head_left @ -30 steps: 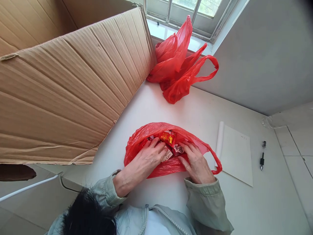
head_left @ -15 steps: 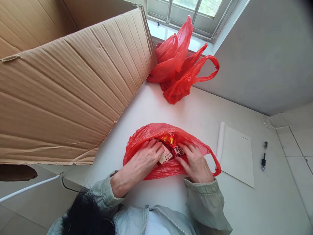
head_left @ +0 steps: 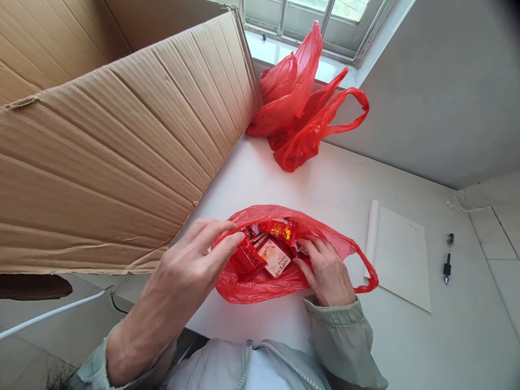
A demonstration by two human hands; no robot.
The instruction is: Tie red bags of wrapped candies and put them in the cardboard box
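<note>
A red plastic bag (head_left: 264,292) lies on the white table with its mouth spread. Inside it are a red and gold packet (head_left: 281,229), a shiny red packet (head_left: 246,260), a pale-labelled packet (head_left: 276,258) and a dark red packet (head_left: 299,249). At the bag's left rim, my left hand (head_left: 190,265) pinches the plastic between thumb and fingers. My right hand (head_left: 327,271) reaches into the right side of the opening, its thumb and fingers closed about the dark red packet. The lower contents are hidden.
A large open cardboard box (head_left: 134,146) takes up the left side. More red plastic bags (head_left: 298,119) lie crumpled by the window. On the right are a notepad (head_left: 400,254) with its cover rolled back and a pen (head_left: 447,268) beside its cap.
My left hand has come out of the bag and moved left to its rim, uncovering the shiny red packet and the pale label. My right hand has stayed nearly in place.
</note>
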